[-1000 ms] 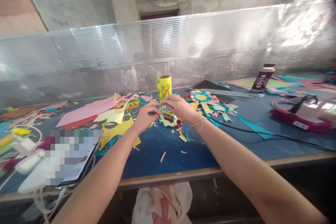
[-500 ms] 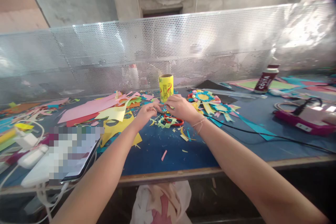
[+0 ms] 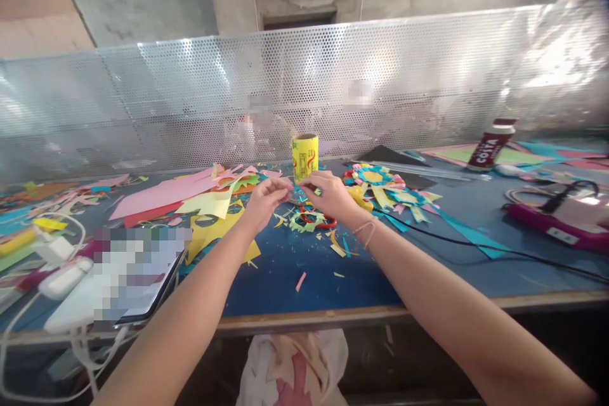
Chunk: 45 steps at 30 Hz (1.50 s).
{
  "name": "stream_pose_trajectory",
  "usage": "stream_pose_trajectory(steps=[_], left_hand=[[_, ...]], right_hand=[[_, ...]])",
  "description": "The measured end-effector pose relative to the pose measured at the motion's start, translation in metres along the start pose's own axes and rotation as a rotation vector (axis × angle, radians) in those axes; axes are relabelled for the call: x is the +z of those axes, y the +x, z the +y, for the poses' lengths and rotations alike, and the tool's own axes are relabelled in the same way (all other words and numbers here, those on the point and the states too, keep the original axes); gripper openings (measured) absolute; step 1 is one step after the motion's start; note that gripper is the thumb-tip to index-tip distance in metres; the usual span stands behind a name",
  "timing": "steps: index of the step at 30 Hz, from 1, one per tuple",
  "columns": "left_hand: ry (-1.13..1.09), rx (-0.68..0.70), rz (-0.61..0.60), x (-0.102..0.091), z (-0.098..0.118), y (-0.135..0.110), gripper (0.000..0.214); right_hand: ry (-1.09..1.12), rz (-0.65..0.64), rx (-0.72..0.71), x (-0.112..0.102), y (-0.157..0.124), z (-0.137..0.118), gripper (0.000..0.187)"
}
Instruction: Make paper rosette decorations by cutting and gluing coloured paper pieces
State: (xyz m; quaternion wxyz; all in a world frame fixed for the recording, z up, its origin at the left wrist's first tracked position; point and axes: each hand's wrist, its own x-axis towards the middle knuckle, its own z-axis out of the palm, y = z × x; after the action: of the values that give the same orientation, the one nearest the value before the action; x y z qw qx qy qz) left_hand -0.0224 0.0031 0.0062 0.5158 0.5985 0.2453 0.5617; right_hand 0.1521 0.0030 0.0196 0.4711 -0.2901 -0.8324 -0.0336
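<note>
Over the middle of the blue table, my left hand (image 3: 266, 202) and my right hand (image 3: 329, 195) meet nearly fingertip to fingertip, each closed in a pinch. Bits of blue show between them, too small and covered to name. Just beyond the fingers stands a yellow roll (image 3: 305, 157) with printing and a hollow core. Below them lie a pale green cut-paper ring (image 3: 304, 222) and a red scissor-like handle (image 3: 327, 223), partly overlapped. A yellow tool (image 3: 360, 198) with a black cord sits by my right wrist, near colourful paper rosettes (image 3: 372, 176).
Pink paper sheets (image 3: 162, 193) and a yellow sheet with cut holes (image 3: 209, 236) lie left. A phone (image 3: 152, 285) overhangs the near left edge among white cables. At right are a brown bottle (image 3: 491, 146) and a purple power strip (image 3: 554, 225). A perforated metal screen (image 3: 304, 89) stands behind.
The view has shifted slightly, so the scene sits a little further right. My left fingers have lifted and bunched into a pinch; my right fingers have moved slightly, staying close to the left.
</note>
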Motion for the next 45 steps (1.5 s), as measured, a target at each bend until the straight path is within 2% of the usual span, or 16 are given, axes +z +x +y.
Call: stream_pose_trajectory(steps=[5,10,14,18,21,31,45], left_hand=[[-0.097,-0.044,0.038,0.001,0.000,0.001,0.022],[-0.122,-0.044,0.045,0.004,0.000,0.000,0.024],[-0.032,0.037,0.024,0.006,-0.001,-0.001,0.022],[0.115,0.149,0.030,0.007,0.000,-0.002,0.018],[0.163,0.183,0.001,0.009,0.003,-0.003,0.017],[0.183,0.226,-0.033,0.010,0.005,-0.004,0.016],[0.051,0.235,0.014,0.012,0.000,-0.004,0.018]], right_hand=[[0.028,-0.010,0.015,0.003,0.001,-0.006,0.016],[0.027,-0.015,0.016,0.004,0.000,-0.012,0.014],[0.031,-0.048,0.036,0.004,0.000,-0.014,0.014],[0.165,-0.100,0.191,0.004,0.001,-0.016,0.018],[0.321,-0.145,0.274,0.004,0.002,-0.016,0.023],[0.438,-0.167,0.288,0.010,0.000,-0.010,0.026],[0.428,-0.051,0.301,0.016,0.000,-0.019,0.023]])
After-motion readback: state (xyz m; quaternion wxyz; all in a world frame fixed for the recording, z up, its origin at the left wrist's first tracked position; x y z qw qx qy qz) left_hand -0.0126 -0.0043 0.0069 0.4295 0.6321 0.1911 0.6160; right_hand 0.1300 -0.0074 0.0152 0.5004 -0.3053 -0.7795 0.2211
